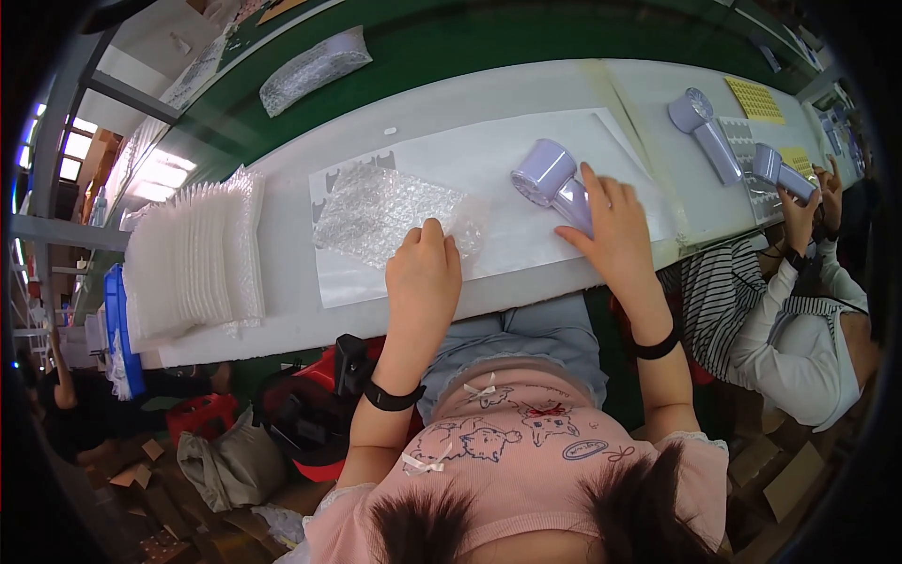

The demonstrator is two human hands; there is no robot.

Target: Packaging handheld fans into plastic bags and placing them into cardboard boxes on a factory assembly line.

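A clear bubble-wrap bag (376, 216) lies flat on the white sheet in front of me. My left hand (425, 268) is closed on its near right edge, fingertips pinching the plastic. To the right is a lavender hand-held device (545, 171) with a round, drum-like head and a handle. My right hand (615, 226) is around the handle, thumb on the near side and fingers on the far side. Part of the handle is hidden under the palm. The device's head points to the far left, toward the bag.
Stacked bubble-wrap bags (193, 258) stand at the table's left end. A wrapped item (317, 70) lies beyond the table. At right are another lavender device (707, 136), yellow sticker sheets (754, 100) and a co-worker (794, 320) holding a similar device. A blue crate (120, 329) hangs at left.
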